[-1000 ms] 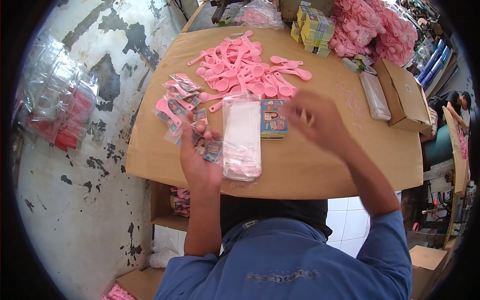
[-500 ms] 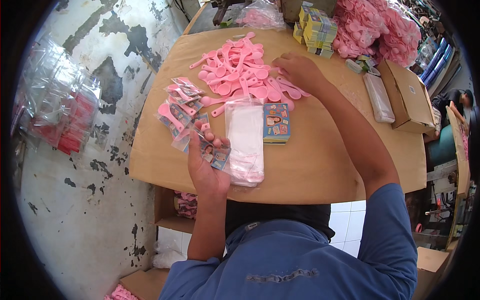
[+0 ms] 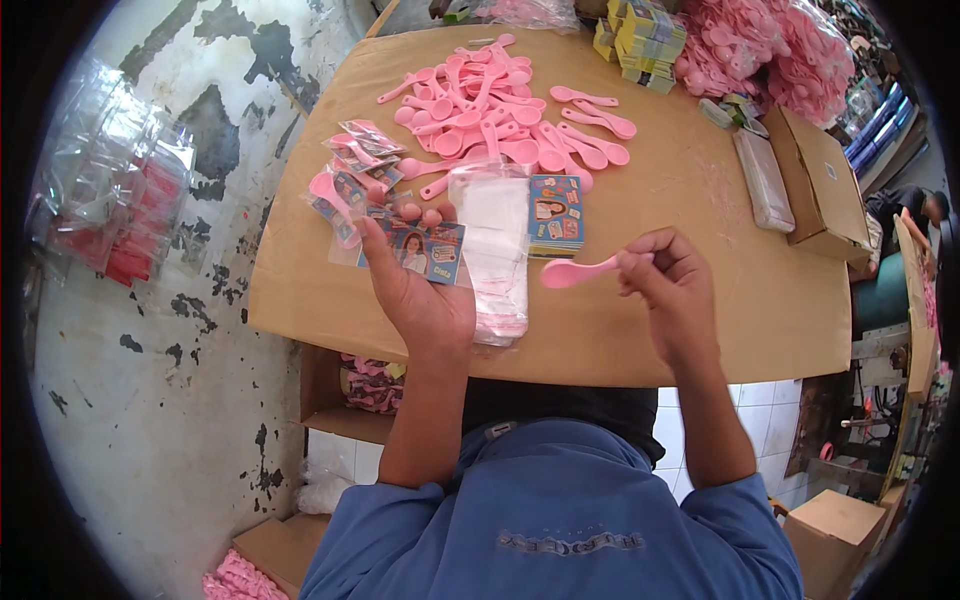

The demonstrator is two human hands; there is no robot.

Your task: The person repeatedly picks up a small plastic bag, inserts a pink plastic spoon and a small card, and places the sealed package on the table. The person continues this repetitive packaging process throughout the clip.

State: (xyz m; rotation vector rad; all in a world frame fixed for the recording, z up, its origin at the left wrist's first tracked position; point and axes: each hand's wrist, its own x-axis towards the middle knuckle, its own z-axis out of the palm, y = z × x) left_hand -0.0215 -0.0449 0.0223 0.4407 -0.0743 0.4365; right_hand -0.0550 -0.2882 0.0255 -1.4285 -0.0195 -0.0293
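My left hand [image 3: 415, 290] holds a small printed card [image 3: 420, 250] with a picture on it, along with what looks like a clear packet, above the near left of the brown board table [image 3: 700, 330]. My right hand [image 3: 672, 290] pinches the handle of a pink plastic spoon [image 3: 575, 271], its bowl pointing left toward the card. Between the hands lies a stack of clear plastic bags [image 3: 493, 245]. Beside it sits a stack of blue printed cards [image 3: 556, 213]. A heap of loose pink spoons [image 3: 500, 115] lies further back.
Finished clear packets with spoons and cards [image 3: 350, 175] pile up at the left of the table. Brown cardboard boxes [image 3: 820, 180], a clear flat packet [image 3: 765, 180], yellow card bundles [image 3: 645, 35] and bags of pink spoons [image 3: 770, 50] stand at the back right. Packets of red items [image 3: 120, 200] lie on the floor.
My right hand reached back to the spoon heap, took one pink spoon and brought it near to the left hand. The left hand kept the card and lifted slightly.
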